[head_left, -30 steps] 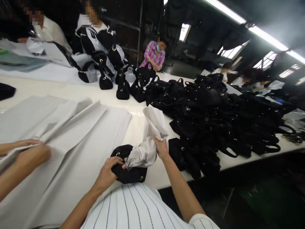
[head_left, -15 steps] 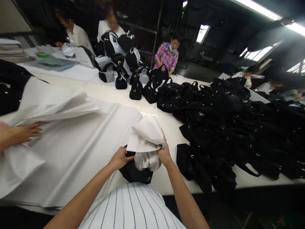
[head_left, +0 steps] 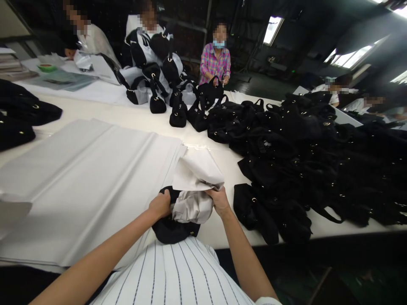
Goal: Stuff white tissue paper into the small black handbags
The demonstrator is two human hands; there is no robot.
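A small black bag lies at the near edge of the white table, right in front of me. My left hand is closed on the bag's opening at its left side. My right hand pinches a crumpled sheet of white paper that sits partly inside the bag, its loose end standing up above the bag.
A wide stack of white paper sheets lies to my left. A large heap of black bags covers the table's right half. More bags lie at far left. Stuffed bags stand at the back, where several other people work.
The paper has been pushed further down into the bag. The co-worker's hands and lifted sheet at the left have left the view. My view has shifted slightly.
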